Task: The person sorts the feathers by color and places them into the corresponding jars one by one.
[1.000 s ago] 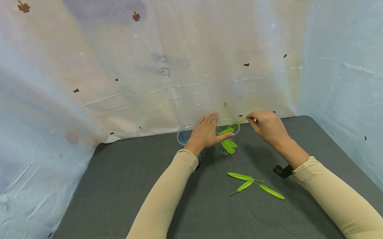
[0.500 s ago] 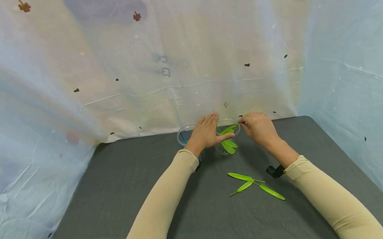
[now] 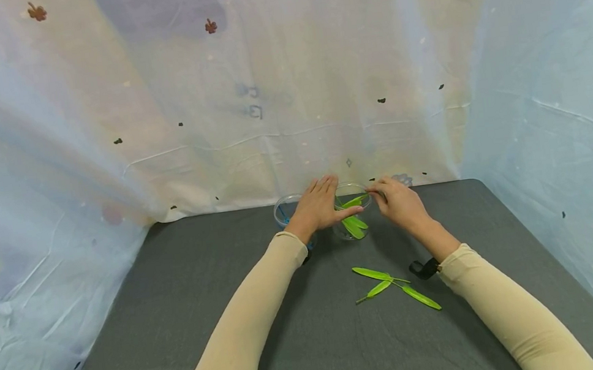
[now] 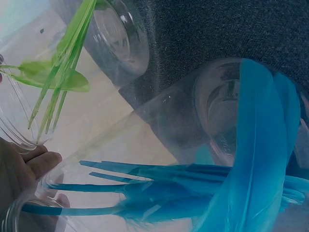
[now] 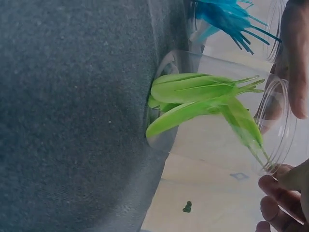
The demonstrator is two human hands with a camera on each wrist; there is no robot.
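Observation:
Two clear plastic jars stand side by side at the back. The right jar (image 5: 212,145) holds several green feathers (image 5: 193,89); the left jar (image 3: 283,199) has blue feathers (image 4: 258,150) in it, quills upward. My left hand (image 3: 315,207) lies across the tops of both jars, fingers straight and thumb stretched over the green feathers' jar. At that jar's right rim my right hand (image 3: 403,204) pinches the quill end of a green feather (image 5: 241,123), whose vane slants down inside the jar. The left hand covers part of the left jar in the head view.
Three loose green feathers (image 3: 421,298) lie crossed on the dark grey table (image 3: 180,322), in front of the jars. A patterned pale curtain (image 3: 295,86) hangs right behind the table's back edge and along both sides.
My right hand has moved left to the jar's rim, bringing the green feather from above the rim down into the jar. The left hand and the loose feathers stay put.

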